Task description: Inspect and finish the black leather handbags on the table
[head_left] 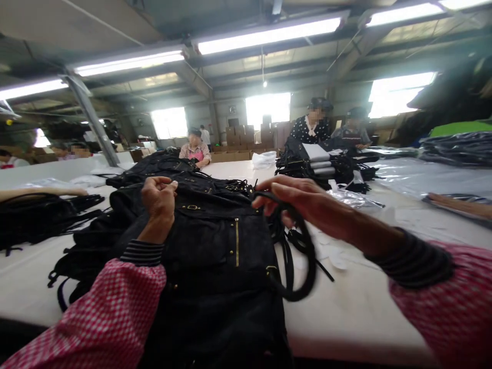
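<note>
A black bag [203, 241] with brass-coloured fittings and a short gold zip [237, 242] lies on the white table in front of me. Over its upper left part, my left hand [158, 202] is closed, thumb against curled fingers; whatever it may pinch is hidden. At the bag's upper right corner, my right hand [298, 200] grips a black strap [309, 261]. The strap hangs from these fingers in a loop and comes back to a metal ring [271, 268] at the bag's side. Motion slightly blurs the right hand.
More black bags [154, 164] are piled beyond and to the left. Another stack of bags [326, 161] with white paper stands at the back right. Plastic wrapping [434, 177] covers part of the white table [346, 312]. Several people work around it; one person's forearm [42, 191] reaches in from the left.
</note>
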Tool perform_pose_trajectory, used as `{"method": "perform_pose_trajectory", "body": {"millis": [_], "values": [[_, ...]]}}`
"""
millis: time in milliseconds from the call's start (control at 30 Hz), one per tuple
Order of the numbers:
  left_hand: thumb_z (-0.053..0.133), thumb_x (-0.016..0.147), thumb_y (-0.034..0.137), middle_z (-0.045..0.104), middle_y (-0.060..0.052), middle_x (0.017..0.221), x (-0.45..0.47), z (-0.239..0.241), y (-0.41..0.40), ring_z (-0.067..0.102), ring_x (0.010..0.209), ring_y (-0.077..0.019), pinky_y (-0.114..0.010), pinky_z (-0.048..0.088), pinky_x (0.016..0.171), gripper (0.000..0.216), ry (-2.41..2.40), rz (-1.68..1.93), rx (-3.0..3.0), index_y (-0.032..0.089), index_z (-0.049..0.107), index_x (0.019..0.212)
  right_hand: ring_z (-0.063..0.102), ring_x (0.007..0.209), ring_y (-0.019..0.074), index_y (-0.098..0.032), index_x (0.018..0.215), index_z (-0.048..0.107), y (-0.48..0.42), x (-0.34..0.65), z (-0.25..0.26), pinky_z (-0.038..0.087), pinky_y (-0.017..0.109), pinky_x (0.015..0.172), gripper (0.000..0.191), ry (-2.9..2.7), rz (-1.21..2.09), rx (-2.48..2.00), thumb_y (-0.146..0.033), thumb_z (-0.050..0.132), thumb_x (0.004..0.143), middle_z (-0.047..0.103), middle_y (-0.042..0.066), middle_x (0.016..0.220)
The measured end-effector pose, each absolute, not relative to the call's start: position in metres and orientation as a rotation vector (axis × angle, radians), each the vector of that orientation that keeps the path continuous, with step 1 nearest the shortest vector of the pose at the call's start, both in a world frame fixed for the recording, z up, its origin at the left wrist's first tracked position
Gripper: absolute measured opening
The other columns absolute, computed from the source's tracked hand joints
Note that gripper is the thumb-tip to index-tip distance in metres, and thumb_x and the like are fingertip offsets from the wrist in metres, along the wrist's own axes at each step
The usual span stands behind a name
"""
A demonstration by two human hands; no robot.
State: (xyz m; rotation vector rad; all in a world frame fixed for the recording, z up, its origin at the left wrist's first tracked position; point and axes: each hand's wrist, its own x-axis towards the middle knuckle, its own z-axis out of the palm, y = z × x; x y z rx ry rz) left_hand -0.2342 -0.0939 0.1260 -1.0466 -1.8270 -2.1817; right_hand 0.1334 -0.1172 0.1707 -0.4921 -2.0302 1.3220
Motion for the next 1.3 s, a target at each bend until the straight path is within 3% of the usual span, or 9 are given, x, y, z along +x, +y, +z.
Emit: {"method": "perform_pose_trajectory", "body": {"millis": [100,233,367,467,700,900,1033,1200,1300], "values": [[0.071,0.076,0.025,0.060,0.002,0.074,-0.225,0.159,-0.105,0.053,0.065,-0.0124,-0.025,0.043,0.066,0.017,-1.876,-1.816,-1.380,0.016,0.066,0.090,0.067,0.105,0.0219,-0.024,0.142,0.053,-0.137,0.077,0.157,0.054,0.026,0.065,0.055,-2.175,1.336,-0.110,-0.060,0.051,0.100,0.066,0.010,0.132],[0.074,0.078,0.037,0.069,-0.001,0.073,-0.189,0.196,-0.102,0.060,0.068,-0.0163,-0.028,0.046,0.070,0.022,-1.896,-1.439,-1.894,0.017,0.075,0.088,0.068,0.090,0.0194,-0.022,0.156,0.034,-0.149,0.049,0.117,0.052,0.029,0.076,0.081,-2.434,1.108,-0.109,-0.049,0.072,0.090,0.070,0.008,0.119],[0.071,0.082,0.048,0.076,-0.006,0.086,-0.131,0.194,-0.066,0.069,0.085,-0.0240,-0.031,0.049,0.081,0.029,-1.938,-0.744,-2.235,0.020,0.079,0.088,0.065,0.096,0.0212,-0.019,0.132,0.056,-0.123,0.079,0.071,0.048,0.034,0.085,0.042,-2.212,0.730,-0.644,-0.025,0.068,0.092,0.068,0.006,0.108],[0.060,0.089,0.056,0.077,-0.014,0.100,-0.088,0.167,-0.027,0.070,0.102,-0.0312,-0.038,0.049,0.091,0.041,-2.057,-0.297,-2.179,0.019,0.079,0.089,0.063,0.094,0.0224,-0.018,0.119,0.059,-0.090,0.105,0.039,0.046,0.035,0.084,0.030,-2.032,0.608,-1.063,-0.020,0.066,0.090,0.066,0.007,0.105],[0.069,0.080,0.056,0.074,-0.019,0.118,-0.055,0.094,0.047,0.068,0.115,-0.0346,-0.038,0.051,0.093,0.042,-2.326,-0.148,-2.083,0.018,0.077,0.097,0.067,0.074,0.0197,-0.018,0.112,0.057,-0.075,0.100,-0.008,0.046,0.028,0.065,0.027,-1.758,1.334,-0.964,-0.020,0.063,0.086,0.068,0.000,0.078],[0.068,0.080,0.057,0.077,-0.014,0.110,-0.073,0.084,0.064,0.069,0.111,-0.0325,-0.034,0.050,0.086,0.037,-2.427,-0.194,-2.069,0.021,0.075,0.087,0.061,0.068,0.0187,-0.018,0.126,0.060,-0.080,0.096,-0.011,0.038,0.027,0.061,0.044,-1.951,0.940,-1.106,-0.017,0.064,0.082,0.063,-0.002,0.072],[0.072,0.076,0.059,0.076,-0.016,0.110,-0.082,0.081,0.065,0.068,0.111,-0.0345,-0.036,0.048,0.085,0.045,-2.440,-0.375,-2.049,0.019,0.071,0.097,0.059,0.065,0.0190,-0.013,0.137,0.056,-0.083,0.096,-0.015,0.033,0.029,0.060,0.052,-2.074,0.699,-1.121,-0.017,0.060,0.085,0.066,0.002,0.077],[0.065,0.083,0.057,0.078,-0.008,0.086,-0.091,0.087,0.063,0.071,0.085,-0.0232,-0.028,0.048,0.071,0.040,-2.420,-0.629,-2.209,0.019,0.071,0.095,0.061,0.059,0.0187,-0.013,0.130,0.059,-0.095,0.092,-0.010,0.029,0.030,0.057,0.045,-2.164,0.350,-0.928,-0.014,0.054,0.085,0.069,0.003,0.073],[0.060,0.084,0.062,0.078,-0.011,0.094,-0.093,0.095,0.055,0.071,0.094,-0.0264,-0.031,0.048,0.075,0.045,-2.384,-0.689,-2.198,0.019,0.071,0.095,0.064,0.058,0.0184,-0.015,0.128,0.059,-0.103,0.092,0.000,0.029,0.031,0.057,0.043,-2.155,0.208,-0.828,-0.012,0.052,0.085,0.071,0.002,0.074]]}}
